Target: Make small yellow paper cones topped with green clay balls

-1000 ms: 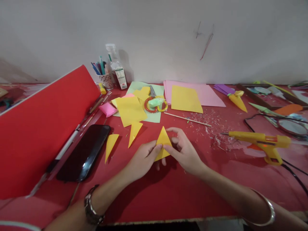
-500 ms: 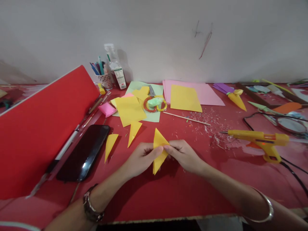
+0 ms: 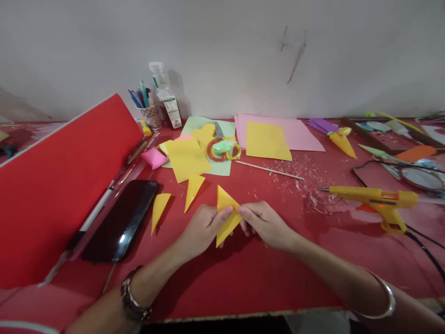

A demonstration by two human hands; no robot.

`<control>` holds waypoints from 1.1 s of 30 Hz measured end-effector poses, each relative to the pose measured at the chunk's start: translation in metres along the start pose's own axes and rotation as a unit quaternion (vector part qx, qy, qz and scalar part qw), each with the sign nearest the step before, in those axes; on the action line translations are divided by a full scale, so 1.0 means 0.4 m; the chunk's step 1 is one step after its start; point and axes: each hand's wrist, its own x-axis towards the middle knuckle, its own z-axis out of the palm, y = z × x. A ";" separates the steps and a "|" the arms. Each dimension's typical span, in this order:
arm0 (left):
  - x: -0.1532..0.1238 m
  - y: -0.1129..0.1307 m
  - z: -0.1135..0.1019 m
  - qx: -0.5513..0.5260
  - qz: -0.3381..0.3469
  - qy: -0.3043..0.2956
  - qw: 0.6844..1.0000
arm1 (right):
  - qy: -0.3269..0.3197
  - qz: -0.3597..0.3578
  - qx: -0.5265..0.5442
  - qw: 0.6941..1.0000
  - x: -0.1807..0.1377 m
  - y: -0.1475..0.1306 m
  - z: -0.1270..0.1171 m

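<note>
Between my two hands is a folded yellow paper triangle (image 3: 225, 228), held over the red table with its long edge to the left. My left hand (image 3: 202, 229) grips it from the left, thumb on top and fingers mostly hidden underneath. On the other side my right hand (image 3: 266, 224) pinches the right corner between thumb and fingers. Two yellow paper pieces lie to the left of my hands: a curved cone-like piece (image 3: 160, 209) and a pointed piece (image 3: 193, 191).
A yellow glue gun (image 3: 373, 194) lies at the right with its cable. A black phone (image 3: 121, 220) and a slanted red board (image 3: 66, 185) stand left. Behind are scissors (image 3: 217, 157), a thin stick (image 3: 271, 170), a yellow sheet (image 3: 268, 141), a glass bottle (image 3: 168, 102) and a pen cup (image 3: 150, 116).
The yellow paper triangle has shifted slightly left and turned a little in my hands. My right fingers now show below the thumb. Other things lie as before.
</note>
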 end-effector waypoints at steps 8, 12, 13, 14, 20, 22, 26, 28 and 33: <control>0.003 -0.008 -0.003 -0.025 -0.009 -0.092 0.995 | 0.026 0.038 0.015 0.999 -0.001 0.005 -0.001; 0.005 -0.015 -0.002 -0.033 -0.014 -0.089 0.995 | -0.016 0.055 0.049 0.997 0.004 0.004 -0.001; 0.005 -0.015 -0.002 -0.037 -0.017 -0.087 0.995 | -0.026 0.056 0.054 0.997 0.005 0.004 -0.001; 0.006 -0.015 -0.003 -0.040 -0.020 -0.083 0.996 | -0.033 0.057 0.058 0.996 0.005 0.003 -0.002; 0.003 -0.006 -0.003 -0.047 -0.023 -0.063 0.997 | -0.046 0.047 0.063 0.996 -0.001 0.001 -0.005; 0.003 -0.004 -0.003 -0.049 -0.028 -0.034 0.998 | -0.064 0.054 0.060 0.995 -0.002 0.002 -0.002; 0.006 -0.002 -0.005 -0.042 -0.059 0.028 0.997 | -0.003 0.009 0.011 1.000 -0.002 0.007 0.003; 0.007 0.000 -0.006 -0.032 -0.074 0.055 0.995 | 0.043 -0.057 -0.013 0.997 -0.002 0.009 0.000; -0.001 0.011 -0.004 -0.006 -0.132 0.160 0.978 | -0.002 -0.182 -0.075 0.981 -0.001 0.009 -0.013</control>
